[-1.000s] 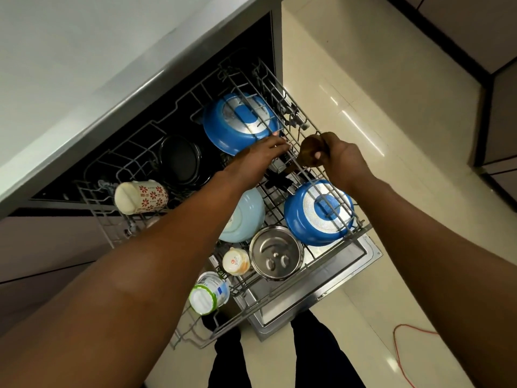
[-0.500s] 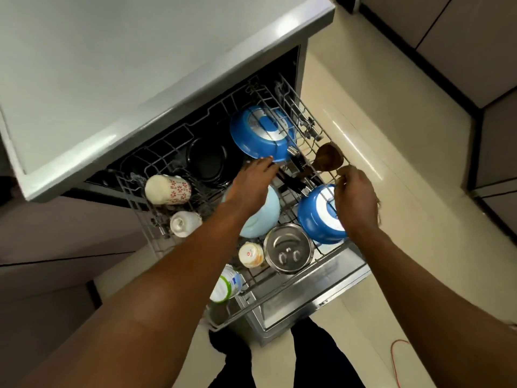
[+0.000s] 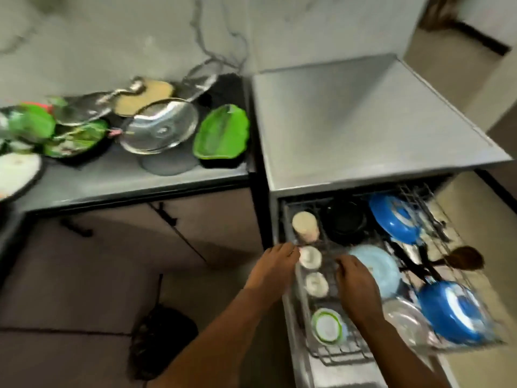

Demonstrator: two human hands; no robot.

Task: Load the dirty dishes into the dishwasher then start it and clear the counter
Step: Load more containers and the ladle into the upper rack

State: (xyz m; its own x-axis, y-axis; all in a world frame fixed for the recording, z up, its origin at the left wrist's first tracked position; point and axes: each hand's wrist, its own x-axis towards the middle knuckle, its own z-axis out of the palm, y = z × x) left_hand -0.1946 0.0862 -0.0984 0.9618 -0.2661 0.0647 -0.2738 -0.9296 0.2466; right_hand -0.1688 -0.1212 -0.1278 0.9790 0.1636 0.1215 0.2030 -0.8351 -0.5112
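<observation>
The dishwasher's lower rack (image 3: pixel 338 354) is pulled out at the lower right. It holds two blue pans (image 3: pixel 396 219) (image 3: pixel 453 315), a light-blue plate (image 3: pixel 377 267), a black pan (image 3: pixel 344 219), a wooden spoon (image 3: pixel 467 257), a floral cup (image 3: pixel 305 226) and small white cups (image 3: pixel 310 257). My left hand (image 3: pixel 274 267) hovers at the rack's left edge beside a white cup, fingers loosely curled, holding nothing. My right hand (image 3: pixel 355 278) is over the rack's middle wires, also holding nothing. Dirty dishes lie on the counter (image 3: pixel 126 177) at the left: a green leaf-shaped plate (image 3: pixel 222 133) and a glass lid (image 3: pixel 159 127).
More green plates (image 3: pixel 72 138), steel lids and a white plate (image 3: pixel 16 169) crowd the counter's left end. The dishwasher's grey top (image 3: pixel 363 116) is bare. A black bag (image 3: pixel 162 343) sits on the floor below the counter. The whole frame is motion-blurred.
My head has turned left, bringing the counter dishes into view. My right hand has left the wooden spoon in the rack, and both hands have moved to the rack's left side.
</observation>
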